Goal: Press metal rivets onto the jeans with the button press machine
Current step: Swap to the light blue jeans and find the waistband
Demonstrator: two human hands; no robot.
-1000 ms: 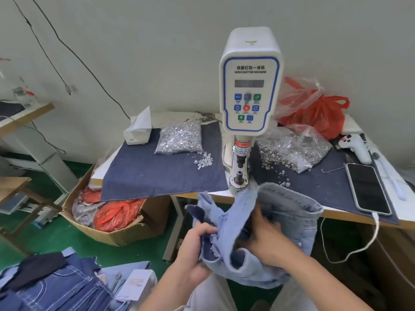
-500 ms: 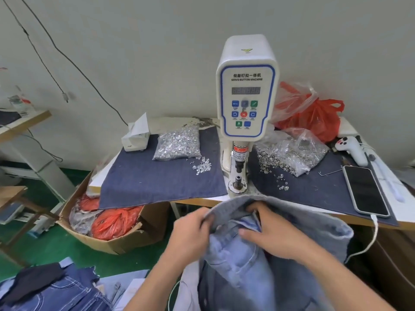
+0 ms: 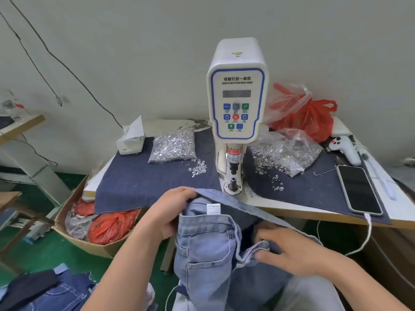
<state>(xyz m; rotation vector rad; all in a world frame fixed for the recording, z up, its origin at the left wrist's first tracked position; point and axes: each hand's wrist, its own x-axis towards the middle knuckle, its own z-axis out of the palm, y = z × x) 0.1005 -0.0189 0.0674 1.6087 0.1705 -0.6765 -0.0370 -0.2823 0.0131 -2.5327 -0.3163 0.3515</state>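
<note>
Left hand (image 3: 170,212) gripping the waistband of the light blue jeans (image 3: 208,250) at lower centre of the frame, fingers curled over the band's edge. Right hand (image 3: 289,250) pinching a fold of the same waistband at lower right. Jeans hanging below the table (image 3: 280,211) edge, just in front of the button press machine (image 3: 237,102) standing at centre. Bag of rivets (image 3: 173,145) lying left of the machine; phone (image 3: 358,189) lying at far right; cardboard box (image 3: 89,241) sitting on the floor at lower left.

Dark phone (image 3: 358,190) on charge at table's right edge; white handheld controller (image 3: 345,149) behind; red plastic bag (image 3: 310,117) against wall.
</note>
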